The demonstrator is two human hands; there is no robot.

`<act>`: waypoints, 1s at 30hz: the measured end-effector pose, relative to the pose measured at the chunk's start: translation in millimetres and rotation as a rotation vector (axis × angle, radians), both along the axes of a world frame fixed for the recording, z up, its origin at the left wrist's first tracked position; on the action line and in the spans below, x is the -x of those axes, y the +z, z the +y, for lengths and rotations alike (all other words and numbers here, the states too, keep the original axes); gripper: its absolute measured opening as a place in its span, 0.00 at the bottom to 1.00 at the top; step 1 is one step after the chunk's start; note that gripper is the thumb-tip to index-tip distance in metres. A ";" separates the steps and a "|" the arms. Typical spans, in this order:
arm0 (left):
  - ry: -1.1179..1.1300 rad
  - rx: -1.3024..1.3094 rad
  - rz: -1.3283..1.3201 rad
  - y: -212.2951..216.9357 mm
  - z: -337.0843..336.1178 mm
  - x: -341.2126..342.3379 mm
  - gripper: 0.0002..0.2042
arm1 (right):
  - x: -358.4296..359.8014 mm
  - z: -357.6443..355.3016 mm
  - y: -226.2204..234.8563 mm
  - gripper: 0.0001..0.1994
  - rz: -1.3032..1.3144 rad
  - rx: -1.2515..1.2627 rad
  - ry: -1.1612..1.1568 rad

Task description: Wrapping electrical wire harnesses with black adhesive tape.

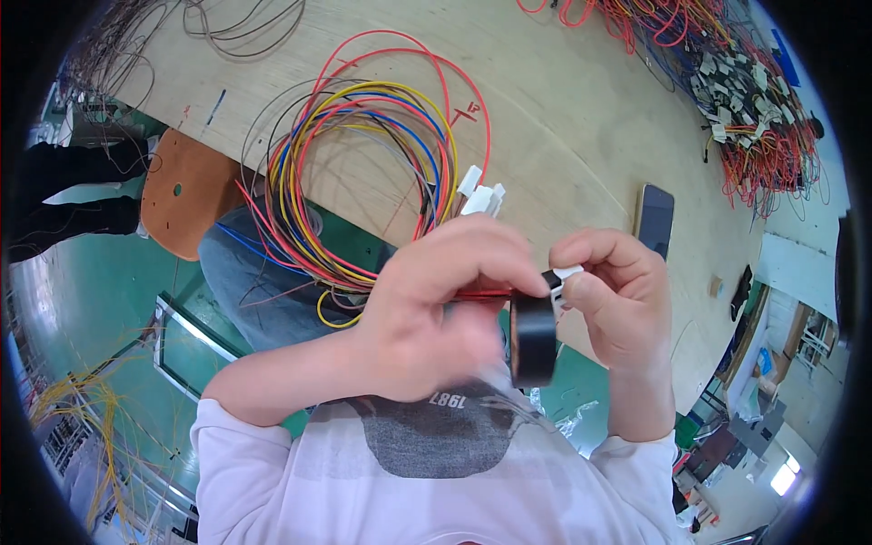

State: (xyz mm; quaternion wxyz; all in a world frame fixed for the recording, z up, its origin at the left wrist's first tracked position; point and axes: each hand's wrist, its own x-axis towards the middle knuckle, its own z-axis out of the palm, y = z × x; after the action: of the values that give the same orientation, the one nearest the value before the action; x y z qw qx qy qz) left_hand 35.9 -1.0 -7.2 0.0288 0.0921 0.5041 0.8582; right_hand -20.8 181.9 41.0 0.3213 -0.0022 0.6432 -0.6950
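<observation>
A large coil of red, yellow, blue and black wires (pixel 289 195) lies over the near table edge, with white connectors (pixel 481 197) at its right side. My left hand (pixel 436 304) is curled beside a roll of black tape (pixel 533 341), index finger against its top and thumb blurred by motion. Red wires pass beneath its fingers toward the roll. My right hand (pixel 622 295) pinches a small white connector (pixel 567 272) between thumb and fingers, just above the tape roll. Where the tape meets the wires is mostly hidden by my fingers.
A phone (pixel 654 221) lies on the wooden table (pixel 554 109) to the right. Bundled wires with white tags (pixel 740 95) fill the far right corner. Dark thin wires (pixel 241 27) lie far left. An orange stool (pixel 177 195) and a person's dark-clothed legs (pixel 77 195) are at the left.
</observation>
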 end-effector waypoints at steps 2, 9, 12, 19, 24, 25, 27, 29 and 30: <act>-0.109 -0.271 -0.445 4.9 -0.5 1.9 0.13 | 3.9 -0.5 -1.1 0.09 0.096 -0.015 0.059; -0.738 -0.258 -0.691 -5.1 -14.4 30.4 0.12 | 26.1 -4.2 7.0 0.08 0.556 -0.047 0.496; -0.767 -0.235 -0.644 -5.6 -14.3 34.3 0.12 | 29.6 -5.2 10.4 0.09 0.565 -0.049 0.525; -0.508 0.038 -0.508 5.8 -13.3 32.2 0.10 | 26.4 -1.3 8.4 0.10 0.505 -0.093 0.409; 0.083 0.849 0.246 12.7 -2.5 15.9 0.12 | 18.6 -6.2 -1.6 0.09 0.210 -0.061 0.166; 0.080 0.849 0.249 9.8 0.2 13.0 0.12 | 17.4 -8.0 -3.1 0.08 0.101 -0.045 0.089; 0.267 0.863 0.266 5.6 3.9 8.6 0.12 | 15.9 -9.2 -5.2 0.07 0.004 -0.018 0.047; 0.215 0.807 0.198 6.4 4.3 6.2 0.12 | 14.4 -10.8 -7.4 0.06 -0.097 0.010 -0.002; 0.234 0.796 0.178 6.1 5.1 5.5 0.12 | 14.8 -13.2 -7.3 0.05 -0.121 0.037 -0.029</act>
State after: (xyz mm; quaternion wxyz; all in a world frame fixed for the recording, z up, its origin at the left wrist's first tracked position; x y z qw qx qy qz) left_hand 30.4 4.1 -1.0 -0.0790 0.0896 0.8039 0.5827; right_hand -35.6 168.7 33.7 0.3493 0.0432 0.6098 -0.7101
